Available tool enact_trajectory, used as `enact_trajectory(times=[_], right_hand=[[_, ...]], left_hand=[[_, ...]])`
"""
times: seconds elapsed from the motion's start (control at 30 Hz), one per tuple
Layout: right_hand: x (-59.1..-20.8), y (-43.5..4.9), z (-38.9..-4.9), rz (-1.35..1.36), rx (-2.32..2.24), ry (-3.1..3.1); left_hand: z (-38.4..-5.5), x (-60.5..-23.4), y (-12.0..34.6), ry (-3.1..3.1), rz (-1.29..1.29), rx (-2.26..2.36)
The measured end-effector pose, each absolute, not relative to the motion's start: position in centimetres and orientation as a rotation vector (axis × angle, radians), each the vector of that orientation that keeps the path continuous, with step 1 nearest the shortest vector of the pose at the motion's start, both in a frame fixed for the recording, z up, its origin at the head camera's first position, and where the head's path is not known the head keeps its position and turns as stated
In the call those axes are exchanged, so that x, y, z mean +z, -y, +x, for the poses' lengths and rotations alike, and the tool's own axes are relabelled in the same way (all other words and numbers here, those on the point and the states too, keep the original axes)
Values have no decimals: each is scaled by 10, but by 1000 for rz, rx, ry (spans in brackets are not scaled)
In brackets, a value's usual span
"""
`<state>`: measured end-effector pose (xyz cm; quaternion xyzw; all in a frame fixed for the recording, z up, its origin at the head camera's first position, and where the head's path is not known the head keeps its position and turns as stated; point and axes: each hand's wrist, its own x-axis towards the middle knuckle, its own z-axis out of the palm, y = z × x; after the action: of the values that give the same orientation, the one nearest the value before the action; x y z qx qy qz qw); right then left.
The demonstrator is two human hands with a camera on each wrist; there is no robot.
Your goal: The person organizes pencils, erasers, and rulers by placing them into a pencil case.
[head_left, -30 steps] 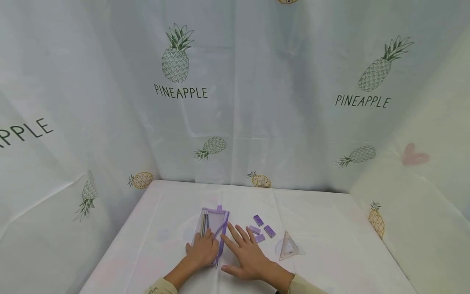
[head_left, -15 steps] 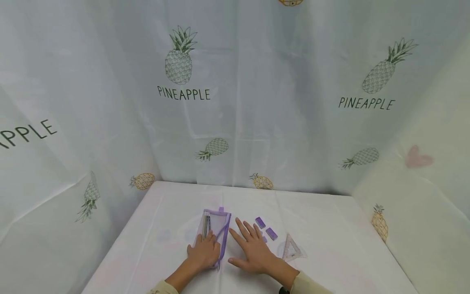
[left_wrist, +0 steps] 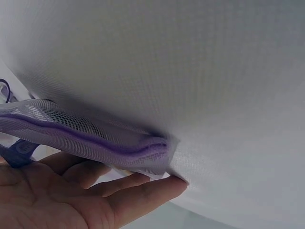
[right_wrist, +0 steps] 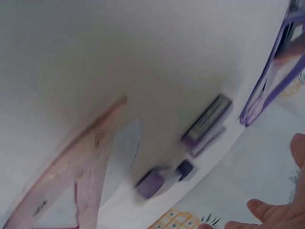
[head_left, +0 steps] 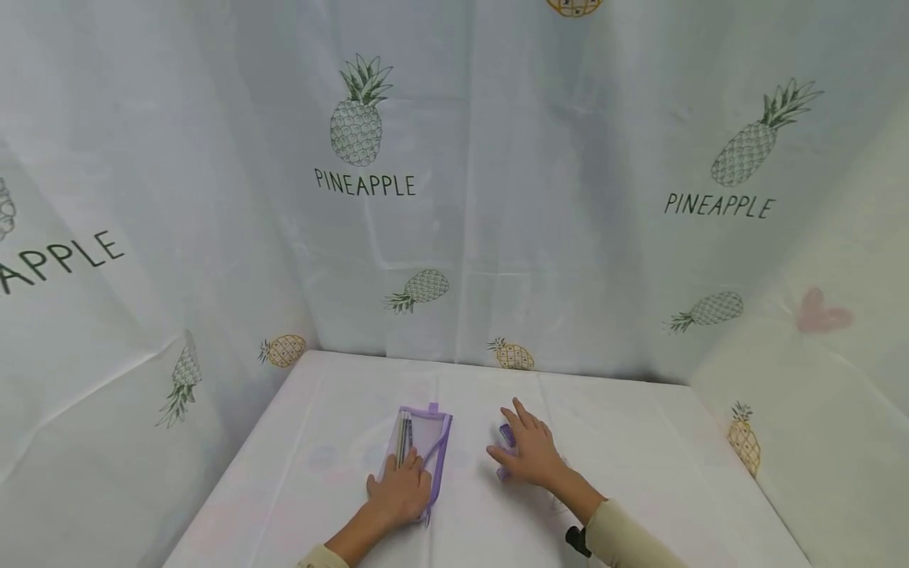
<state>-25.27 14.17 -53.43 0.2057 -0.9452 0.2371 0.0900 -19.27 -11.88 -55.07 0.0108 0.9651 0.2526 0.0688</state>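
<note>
A purple-edged mesh pencil case (head_left: 439, 450) lies on the table with pencils (head_left: 403, 434) visible inside. My left hand (head_left: 400, 489) rests on its lower part, fingers extended; the left wrist view shows the case (left_wrist: 86, 133) against these fingers. To the right, my right hand (head_left: 534, 454) hovers with spread fingers over several purple erasers, partly hiding them; one eraser (head_left: 507, 435) shows past its fingers. The right wrist view shows an eraser (right_wrist: 208, 121) lying apart from this hand, which holds nothing.
A pinkish set square (right_wrist: 62, 176) and a clear protractor (right_wrist: 126, 143) lie near the erasers, mostly hidden behind my right forearm in the head view. The white table (head_left: 319, 473) meets a pineapple-print curtain (head_left: 568, 276) at the back and sides.
My right hand has moved right and away from me, from beside the pencil case to above the erasers. The left hand stays on the case.
</note>
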Motion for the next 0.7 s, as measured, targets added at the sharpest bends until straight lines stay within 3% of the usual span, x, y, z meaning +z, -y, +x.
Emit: enact_trajectory(times=[0.23,0.7], right_hand=[[-536,-156,-279,455,784,2809],[-549,-157,-295,219,904,3018]], left_hand=[[-193,-552,121,-2908,31,738],[-194,-553,120,-2897,45,759]])
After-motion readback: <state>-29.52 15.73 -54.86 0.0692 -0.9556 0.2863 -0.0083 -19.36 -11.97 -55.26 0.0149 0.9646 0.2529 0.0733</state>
